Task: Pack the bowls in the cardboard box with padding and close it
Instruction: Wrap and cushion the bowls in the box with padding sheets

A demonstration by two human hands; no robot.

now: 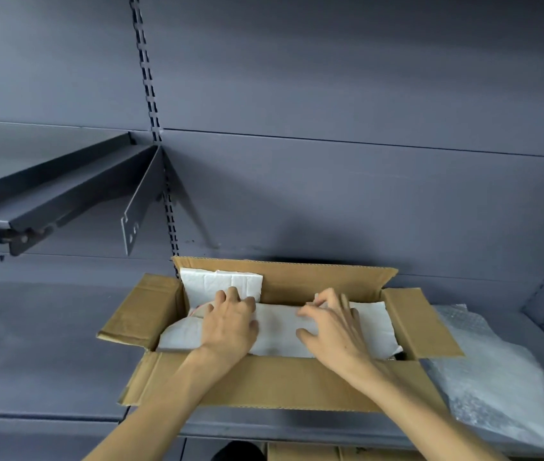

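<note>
An open cardboard box stands on a grey shelf, its four flaps spread outward. White foam padding lies across the top of its contents, and another white sheet leans against the back left wall. My left hand presses flat on the padding at the left, fingers reaching toward the leaning sheet. My right hand rests on the padding at the right with curled, spread fingers. No bowls are visible; the padding hides whatever lies below.
A sheet of bubble wrap lies on the shelf to the right of the box. A dark metal shelf bracket and a tilted shelf board jut out at upper left. More cardboard shows below the shelf edge.
</note>
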